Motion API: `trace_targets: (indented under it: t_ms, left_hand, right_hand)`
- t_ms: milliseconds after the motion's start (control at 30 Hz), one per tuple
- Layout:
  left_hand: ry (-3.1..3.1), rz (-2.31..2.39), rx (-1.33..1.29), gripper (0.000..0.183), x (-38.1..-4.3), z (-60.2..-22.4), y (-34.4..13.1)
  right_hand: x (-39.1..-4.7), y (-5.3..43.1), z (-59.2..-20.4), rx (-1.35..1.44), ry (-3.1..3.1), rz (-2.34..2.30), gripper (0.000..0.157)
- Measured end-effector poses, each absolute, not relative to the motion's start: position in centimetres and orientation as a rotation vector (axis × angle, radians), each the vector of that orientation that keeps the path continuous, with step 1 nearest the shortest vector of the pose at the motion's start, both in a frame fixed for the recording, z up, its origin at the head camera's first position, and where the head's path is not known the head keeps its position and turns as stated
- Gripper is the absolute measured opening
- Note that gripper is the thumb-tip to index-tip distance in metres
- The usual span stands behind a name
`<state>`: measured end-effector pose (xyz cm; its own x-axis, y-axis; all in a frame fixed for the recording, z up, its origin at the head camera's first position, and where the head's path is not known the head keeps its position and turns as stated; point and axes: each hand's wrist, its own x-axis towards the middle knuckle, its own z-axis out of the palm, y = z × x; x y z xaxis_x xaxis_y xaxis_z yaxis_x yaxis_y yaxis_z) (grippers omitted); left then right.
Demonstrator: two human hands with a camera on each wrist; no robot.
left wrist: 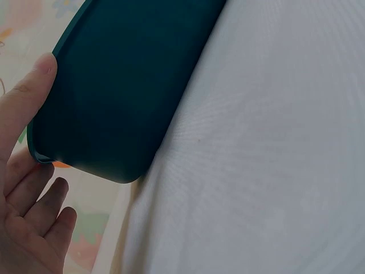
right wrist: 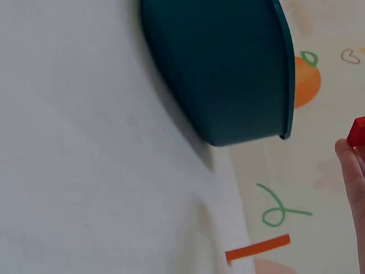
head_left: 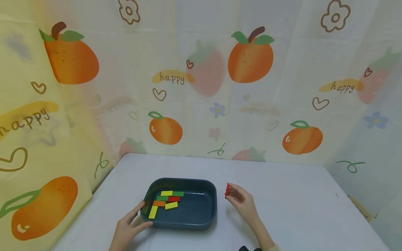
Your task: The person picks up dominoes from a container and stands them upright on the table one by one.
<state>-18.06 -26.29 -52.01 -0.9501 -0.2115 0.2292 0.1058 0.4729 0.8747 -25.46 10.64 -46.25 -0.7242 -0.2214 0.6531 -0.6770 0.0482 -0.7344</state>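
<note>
A dark teal plastic tray [head_left: 188, 226] stands on the table, holding several flat rectangular blocks in its left half: yellow [head_left: 153, 212], green [head_left: 178, 194], orange [head_left: 159, 203] and red [head_left: 174, 199]. My left hand [head_left: 127, 225] grips the tray's left end, thumb at the near corner and a fingertip on the left rim; in the left wrist view its other fingers are loosely bent below. Right of the tray, above the table, my right hand [head_left: 243, 202] pinches a red block [head_left: 227, 191] between thumb and fingers. At the right wrist view's edge, fingertips touch a red block [right wrist: 358, 132].
A white cloth covers the table [head_left: 282, 198]. Behind and beside it hang fruit-printed curtains [head_left: 201, 132]. An orange-red strip [right wrist: 258, 248] shows low in the right wrist view; what supports it cannot be told. A small dark object [head_left: 248, 248] lies at the bottom edge.
</note>
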Motion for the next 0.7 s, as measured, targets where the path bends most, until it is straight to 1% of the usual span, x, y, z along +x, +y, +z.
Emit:
trace_targets:
  t_ms: [367,700]
  left_hand:
    - [-2.421,-1.458,0.084,0.071,-18.3,-52.3,-26.5]
    - [-2.45,-1.472,0.118,0.072,-18.1,-51.8,-26.3]
  right_hand:
    - [-26.0,13.0,-45.9,0.918,-1.894,1.665,0.044]
    - [-26.5,14.7,-46.3,0.756,-1.914,1.678,0.036]
